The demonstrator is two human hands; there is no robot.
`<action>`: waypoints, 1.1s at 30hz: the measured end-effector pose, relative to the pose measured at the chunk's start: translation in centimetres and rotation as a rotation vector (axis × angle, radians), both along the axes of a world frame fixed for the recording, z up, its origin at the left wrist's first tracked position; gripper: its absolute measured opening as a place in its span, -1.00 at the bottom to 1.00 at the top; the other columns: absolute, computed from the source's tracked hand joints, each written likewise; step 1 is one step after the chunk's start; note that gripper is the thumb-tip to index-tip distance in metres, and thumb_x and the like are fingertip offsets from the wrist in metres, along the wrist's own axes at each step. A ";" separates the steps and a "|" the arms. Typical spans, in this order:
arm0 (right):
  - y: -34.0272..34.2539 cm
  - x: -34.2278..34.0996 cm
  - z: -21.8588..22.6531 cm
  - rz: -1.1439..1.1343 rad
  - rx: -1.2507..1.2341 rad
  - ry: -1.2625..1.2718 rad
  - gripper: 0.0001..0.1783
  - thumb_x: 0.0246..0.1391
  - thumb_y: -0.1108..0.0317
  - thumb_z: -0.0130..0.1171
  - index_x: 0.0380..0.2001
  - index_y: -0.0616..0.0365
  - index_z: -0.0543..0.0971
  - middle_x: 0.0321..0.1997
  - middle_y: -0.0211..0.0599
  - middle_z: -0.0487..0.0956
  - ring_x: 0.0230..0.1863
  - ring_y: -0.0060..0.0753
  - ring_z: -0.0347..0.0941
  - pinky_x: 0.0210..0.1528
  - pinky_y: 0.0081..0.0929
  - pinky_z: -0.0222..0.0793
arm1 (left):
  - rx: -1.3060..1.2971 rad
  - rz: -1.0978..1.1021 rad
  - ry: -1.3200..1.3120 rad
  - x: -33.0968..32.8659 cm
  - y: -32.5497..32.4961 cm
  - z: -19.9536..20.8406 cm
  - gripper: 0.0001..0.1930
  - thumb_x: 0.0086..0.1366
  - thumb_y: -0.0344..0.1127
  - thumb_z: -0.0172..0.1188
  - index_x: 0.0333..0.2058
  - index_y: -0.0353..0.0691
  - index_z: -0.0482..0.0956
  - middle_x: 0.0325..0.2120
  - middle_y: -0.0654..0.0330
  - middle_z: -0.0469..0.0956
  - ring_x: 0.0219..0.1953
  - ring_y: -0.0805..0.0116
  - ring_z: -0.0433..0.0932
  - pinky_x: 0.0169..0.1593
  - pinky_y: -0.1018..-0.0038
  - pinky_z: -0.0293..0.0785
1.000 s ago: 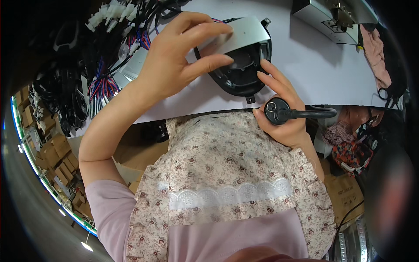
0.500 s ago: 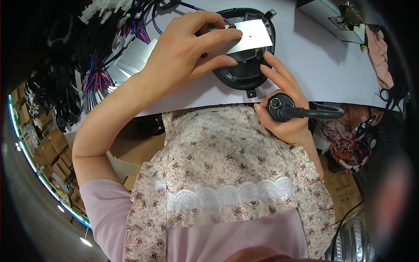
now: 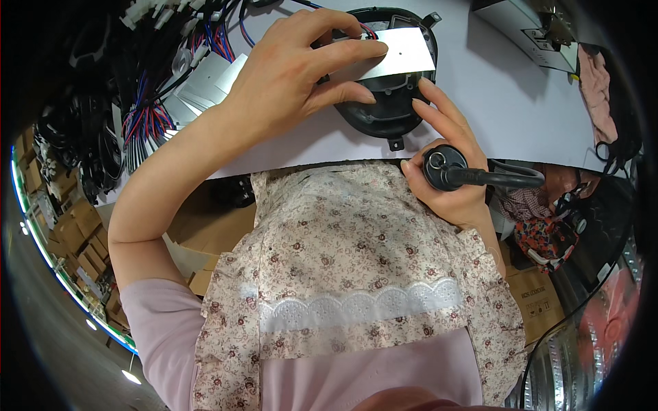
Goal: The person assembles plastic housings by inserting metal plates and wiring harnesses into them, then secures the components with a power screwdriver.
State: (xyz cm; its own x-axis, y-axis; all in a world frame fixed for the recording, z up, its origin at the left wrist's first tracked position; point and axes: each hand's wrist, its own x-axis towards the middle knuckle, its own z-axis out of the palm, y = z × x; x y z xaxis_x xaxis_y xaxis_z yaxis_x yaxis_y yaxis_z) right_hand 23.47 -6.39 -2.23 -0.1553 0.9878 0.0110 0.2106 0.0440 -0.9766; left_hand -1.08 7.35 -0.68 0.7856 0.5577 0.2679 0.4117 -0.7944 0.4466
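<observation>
A silver rectangular metal plate (image 3: 404, 60) lies over a round black plastic housing (image 3: 379, 120) with small mounting tabs, near the table's front edge. My left hand (image 3: 291, 68) reaches across from the left. Its index fingertip presses on the plate, the thumb rests lower by the housing, and other fingers curl near the wires at the top. In my right hand (image 3: 449, 137) is a black corded electric screwdriver (image 3: 439, 163), its ringed rear end toward me. That hand's index and middle fingertips stretch to the housing's right rim. The tool's tip is hidden.
Left of the housing lie stacked silver plates (image 3: 195, 92) with red and blue wires (image 3: 147, 120) and white connectors (image 3: 147, 14). A metal box (image 3: 528, 31) stands at the back right, beside a pink cloth (image 3: 598, 92). Cardboard boxes (image 3: 538, 294) sit below the table.
The view has shifted slightly; both hands keep nearly the same hold on the plate and screwdriver. A blurred dark shape at the lower right has gone, exposing a cable and a red item.
</observation>
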 end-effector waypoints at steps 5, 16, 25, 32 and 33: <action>0.2 0.2 -0.1 0.010 -0.008 0.009 -0.24 -0.14 0.56 0.44 0.25 0.13 0.55 0.46 -0.06 0.39 0.36 -0.20 0.44 -0.05 -0.56 0.56 | 0.009 0.017 0.019 -0.1 -0.1 -0.3 -0.42 0.10 -0.01 0.46 0.13 0.06 0.67 0.02 0.22 0.54 -0.15 0.24 0.52 -0.06 0.34 0.52; 1.5 4.2 4.2 -0.131 -0.028 0.276 -0.47 -0.12 0.56 0.38 0.02 0.29 0.57 0.23 0.20 0.52 -0.42 -0.53 0.62 -0.27 -0.62 0.49 | -0.027 0.038 0.012 0.2 0.0 0.1 -0.44 0.12 -0.04 0.45 0.13 0.04 0.66 0.04 0.18 0.54 -0.09 0.17 0.51 -0.01 0.31 0.51; 9.2 11.2 13.8 -0.611 0.825 0.560 -0.93 0.18 0.39 0.11 -0.26 0.02 0.51 -0.29 -0.15 0.50 -0.29 -0.20 0.38 -0.13 -0.19 0.32 | -0.134 0.068 0.068 0.4 -0.7 0.8 -0.43 0.11 -0.10 0.46 0.12 -0.02 0.65 0.04 0.12 0.51 -0.01 0.10 0.51 0.02 0.27 0.50; 13.3 12.3 12.4 -0.462 0.869 0.292 -0.77 0.20 0.40 0.20 -0.10 0.19 0.48 -0.30 -0.16 0.53 -0.30 -0.30 0.48 -0.21 -0.38 0.45 | -0.138 0.063 0.074 0.8 -0.4 0.9 -0.43 0.10 -0.12 0.46 0.12 -0.06 0.64 0.02 0.10 0.52 0.00 0.08 0.51 0.05 0.26 0.49; 13.2 11.3 13.0 -0.333 0.910 0.201 -0.68 0.28 0.41 0.23 0.05 0.17 0.44 -0.28 -0.16 0.56 -0.39 -0.40 0.53 -0.27 -0.54 0.52 | -0.139 0.063 0.074 0.8 -0.4 0.9 -0.43 0.10 -0.12 0.46 0.12 -0.06 0.64 0.02 0.10 0.52 0.00 0.08 0.51 0.05 0.26 0.49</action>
State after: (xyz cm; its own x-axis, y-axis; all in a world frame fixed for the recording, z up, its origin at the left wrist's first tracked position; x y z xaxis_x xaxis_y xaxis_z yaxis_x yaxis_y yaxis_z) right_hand 34.77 6.81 10.79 0.2168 0.5829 0.7831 0.1822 0.7639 -0.6190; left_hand -0.30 6.98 0.22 0.7626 0.6341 0.1281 0.4943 -0.6989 0.5169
